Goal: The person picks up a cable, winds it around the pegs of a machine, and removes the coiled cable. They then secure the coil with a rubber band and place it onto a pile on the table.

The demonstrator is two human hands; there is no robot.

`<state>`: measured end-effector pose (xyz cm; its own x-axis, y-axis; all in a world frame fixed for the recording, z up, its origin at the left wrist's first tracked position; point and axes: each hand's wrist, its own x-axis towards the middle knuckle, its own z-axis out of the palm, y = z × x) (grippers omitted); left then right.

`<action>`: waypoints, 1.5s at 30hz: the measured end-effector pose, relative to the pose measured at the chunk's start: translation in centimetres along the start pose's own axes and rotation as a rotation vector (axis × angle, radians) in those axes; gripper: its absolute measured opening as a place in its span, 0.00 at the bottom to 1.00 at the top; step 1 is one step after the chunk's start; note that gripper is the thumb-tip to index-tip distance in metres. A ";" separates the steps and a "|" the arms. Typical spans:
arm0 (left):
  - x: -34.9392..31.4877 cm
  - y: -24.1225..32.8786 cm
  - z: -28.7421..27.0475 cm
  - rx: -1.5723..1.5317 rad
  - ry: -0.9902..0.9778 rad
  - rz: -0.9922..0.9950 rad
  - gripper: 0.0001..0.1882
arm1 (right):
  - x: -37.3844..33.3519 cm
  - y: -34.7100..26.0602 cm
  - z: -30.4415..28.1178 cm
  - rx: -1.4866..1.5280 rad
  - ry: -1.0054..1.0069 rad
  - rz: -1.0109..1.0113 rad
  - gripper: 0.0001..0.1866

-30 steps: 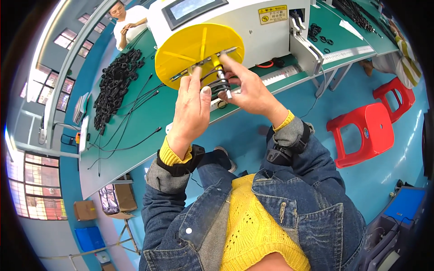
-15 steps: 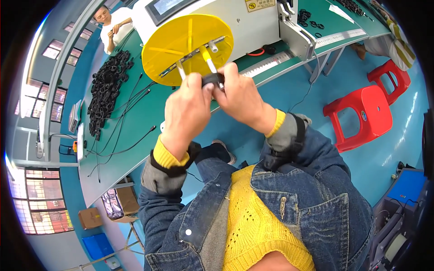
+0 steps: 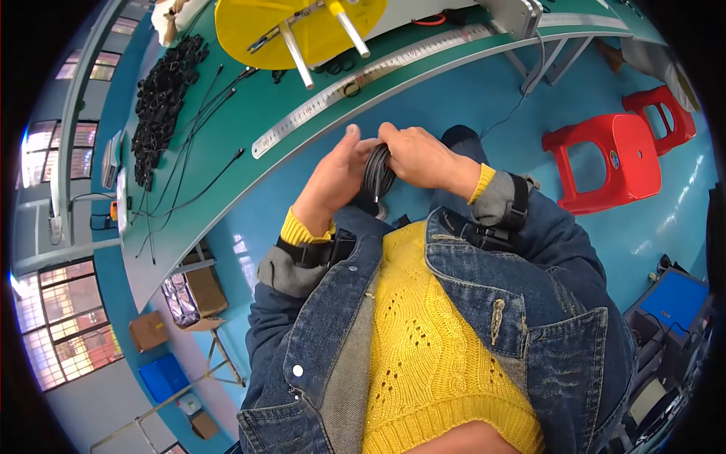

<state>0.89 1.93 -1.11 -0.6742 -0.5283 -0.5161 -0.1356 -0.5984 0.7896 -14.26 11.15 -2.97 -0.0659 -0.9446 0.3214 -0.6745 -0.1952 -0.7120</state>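
A coil of black cable (image 3: 377, 175) hangs upright in front of me, off the table's near edge. My right hand (image 3: 427, 159) is closed on its upper right side, thumb and fingers pinching the loops. At the coil's left side is my left hand (image 3: 336, 175), its thumb raised away and its fingers stretched toward the loops; the fingertips are partly hidden behind the coil. Beyond my hands stands the yellow winding disc (image 3: 257, 30), with two bare metal pegs (image 3: 296, 57) sticking out of it.
A long steel ruler (image 3: 318, 102) lies along the near edge of the green table (image 3: 208, 163). On the left are a heap of black cable coils (image 3: 162, 106) and several loose cables (image 3: 198, 121). Red stools (image 3: 612, 163) stand on the right. A person (image 3: 170, 19) sits beyond the table.
The coil has come off the disc's pegs and moved down toward me in my hands. My left thumb has lifted off it. The view has tilted downward.
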 end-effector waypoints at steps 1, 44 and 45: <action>-0.7 0.1 1.0 0.027 -0.071 -0.054 0.25 | 0.1 0.0 0.3 0.015 -0.006 -0.019 0.10; 1.0 -2.9 -0.8 0.485 -0.492 -0.339 0.09 | -1.2 2.2 3.6 0.088 -0.125 -0.015 0.06; 0.8 -3.2 -0.7 0.400 -0.483 -0.340 0.08 | -1.4 2.2 3.7 0.063 -0.127 -0.014 0.06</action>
<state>1.30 2.98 -4.36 -0.7809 0.0292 -0.6239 -0.5890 -0.3668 0.7201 -12.91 11.02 -7.32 0.0397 -0.9668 0.2524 -0.6272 -0.2208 -0.7469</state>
